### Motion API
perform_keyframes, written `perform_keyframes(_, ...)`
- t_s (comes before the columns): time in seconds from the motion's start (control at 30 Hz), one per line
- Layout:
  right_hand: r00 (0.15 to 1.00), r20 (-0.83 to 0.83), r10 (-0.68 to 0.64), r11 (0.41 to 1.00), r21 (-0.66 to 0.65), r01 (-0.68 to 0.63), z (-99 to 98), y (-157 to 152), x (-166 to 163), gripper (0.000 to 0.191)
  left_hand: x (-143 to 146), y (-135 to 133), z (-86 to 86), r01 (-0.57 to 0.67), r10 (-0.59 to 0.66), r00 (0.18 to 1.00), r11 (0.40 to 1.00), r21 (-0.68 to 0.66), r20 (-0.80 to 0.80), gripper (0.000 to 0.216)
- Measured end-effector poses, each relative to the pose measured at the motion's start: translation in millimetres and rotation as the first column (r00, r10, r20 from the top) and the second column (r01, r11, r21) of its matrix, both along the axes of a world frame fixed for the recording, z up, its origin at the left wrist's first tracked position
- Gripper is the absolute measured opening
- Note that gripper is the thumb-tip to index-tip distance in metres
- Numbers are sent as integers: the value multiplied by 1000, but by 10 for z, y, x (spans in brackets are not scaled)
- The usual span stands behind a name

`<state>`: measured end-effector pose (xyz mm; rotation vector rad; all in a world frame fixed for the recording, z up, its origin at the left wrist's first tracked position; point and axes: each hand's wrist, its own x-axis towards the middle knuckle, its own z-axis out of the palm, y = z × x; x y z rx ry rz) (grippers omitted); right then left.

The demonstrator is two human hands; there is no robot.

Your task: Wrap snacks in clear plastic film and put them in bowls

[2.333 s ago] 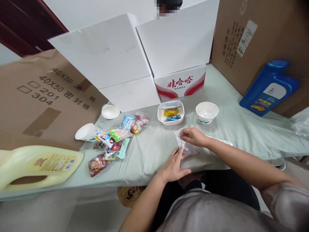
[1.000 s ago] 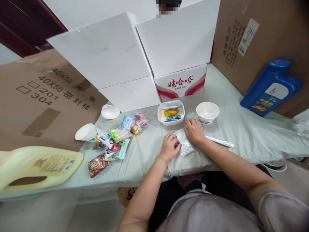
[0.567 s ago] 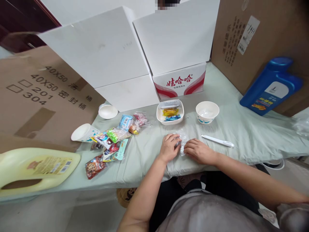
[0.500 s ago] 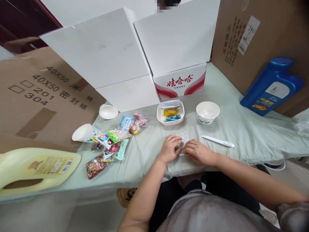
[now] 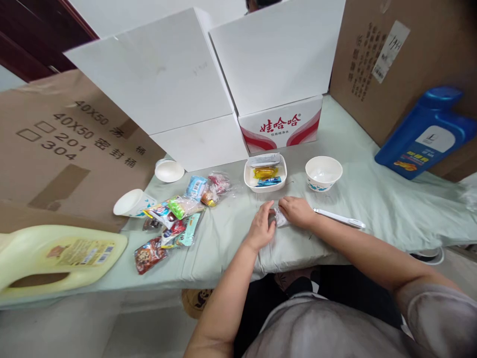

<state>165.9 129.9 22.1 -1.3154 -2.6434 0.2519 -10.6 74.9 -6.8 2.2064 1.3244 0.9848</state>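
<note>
Between my hands, low over the cloth, is a small clear plastic packet [image 5: 280, 219] with something dark at its left end. My left hand [image 5: 262, 227] curls around that left end. From the other side my right hand [image 5: 298, 212] grips the packet with its fingers bent over the top. Just right of the right wrist lies a slim white utility knife [image 5: 345, 220]. Beyond the hands stands a white rectangular bowl [image 5: 247, 180] holding several small wrapped packets, one of them yellow [image 5: 265, 172]. A round paper bowl [image 5: 324, 185] with a blue pattern is to its right.
Snack packets [image 5: 182, 206] are heaped on the left, near a tipped paper cup [image 5: 128, 204] and another white bowl [image 5: 169, 171]. White boxes [image 5: 279, 124] and brown cartons [image 5: 372, 99] wall the back. A yellow jug [image 5: 85, 248] and a blue bottle [image 5: 421, 144] stand at the sides.
My right hand has moved slightly up and turned inward over the packet. The packet now looks more bunched between the fingers. My left hand has rotated more upright, its thumb side showing.
</note>
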Motion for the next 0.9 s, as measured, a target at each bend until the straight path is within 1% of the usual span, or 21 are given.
perform_keyframes(0.13,1000,18,-7,1000,18,7,-72,-52,-30,26,9,20,24,15,-15,998,1000,14,-67,29)
perform_keyframes(0.2,1000,19,-25,999,26,24,-94,-46,-26,26,27,30,23,-34,37,991,999,27,-131,20)
perform_keyframes(0.3,993,1,-118,991,67,117,-98,11,27,27,57,38,13,-123,135,973,990,73,-189,16)
perform_keyframes(0.37,980,-21,-196,975,104,197,-76,47,87,26,72,38,10,-139,156,970,985,99,-188,20)
perform_keyframes(0.4,975,-42,-216,968,123,220,-61,53,119,25,77,38,11,-143,161,969,984,108,-186,23)
perform_keyframes(0.43,975,-71,-210,966,142,218,-45,48,147,25,81,37,12,-147,167,968,983,113,-187,25)
perform_keyframes(0.47,980,-108,-169,970,160,185,-34,29,170,25,83,37,14,-150,170,967,982,116,-191,26)
perform_keyframes(0.5,985,-146,-91,978,172,116,-29,0,185,24,85,36,17,-151,172,965,981,118,-197,28)
perform_keyframes(0.53,984,-180,15,984,177,17,-34,-38,193,23,86,35,20,-151,173,964,981,119,-203,29)
perform_keyframes(0.6,949,-225,220,969,160,-187,-75,-115,189,23,83,31,26,-149,172,962,981,121,-212,33)
perform_keyframes(0.63,929,-237,283,956,142,-255,-107,-145,183,23,79,29,29,-146,169,962,982,119,-215,36)
perform_keyframes(0.67,917,-245,316,948,126,-293,-141,-164,179,23,73,26,32,-141,163,962,983,115,-217,39)
perform_keyframes(0.77,904,-246,351,936,118,-331,-193,-141,220,23,51,21,39,-117,136,966,989,95,-219,45)
perform_keyframes(0.83,898,-252,361,930,169,-327,-131,-73,312,25,38,22,38,-111,128,969,990,91,-212,43)
perform_keyframes(0.87,902,-266,339,933,216,-287,-64,-27,377,26,33,24,36,-110,127,970,990,91,-205,42)
perform_keyframes(0.9,913,-287,288,940,269,-212,24,26,453,27,31,27,32,-109,126,972,990,92,-197,40)
